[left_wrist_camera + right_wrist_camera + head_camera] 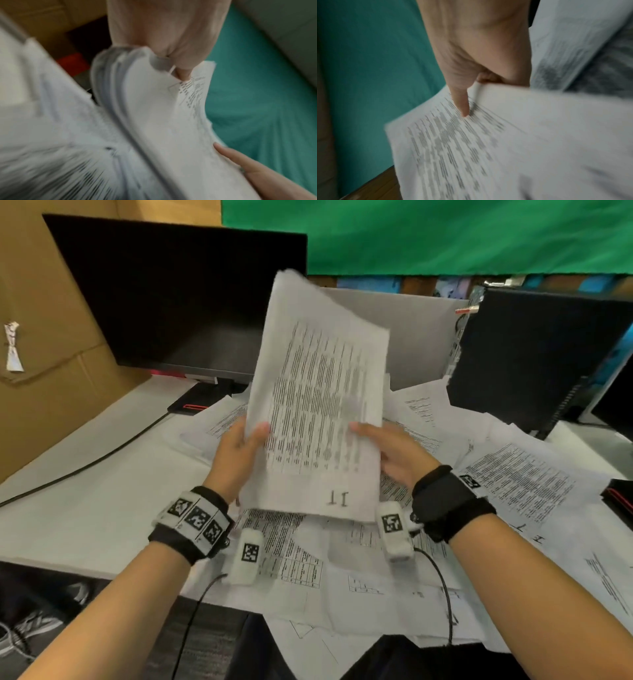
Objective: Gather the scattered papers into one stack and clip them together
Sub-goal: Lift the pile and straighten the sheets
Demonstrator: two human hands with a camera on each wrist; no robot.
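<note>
I hold a sheaf of printed papers (318,405) upright above the desk, its top page marked "11" near the bottom. My left hand (239,450) grips its left edge, thumb on the front. My right hand (390,450) grips the right edge, thumb on the front and fingers behind. In the left wrist view the left hand (173,54) pinches the curled sheaf (154,108). In the right wrist view the right hand (471,75) lays its thumb on the printed page (471,148). Several loose printed sheets (513,484) lie scattered on the white desk (85,508) below. No clip shows.
A dark monitor (178,296) stands at the back left beside a cardboard box (51,371). A black computer case (534,354) stands at the back right. A black cable (102,455) crosses the desk at the left. A green cloth (445,234) hangs behind.
</note>
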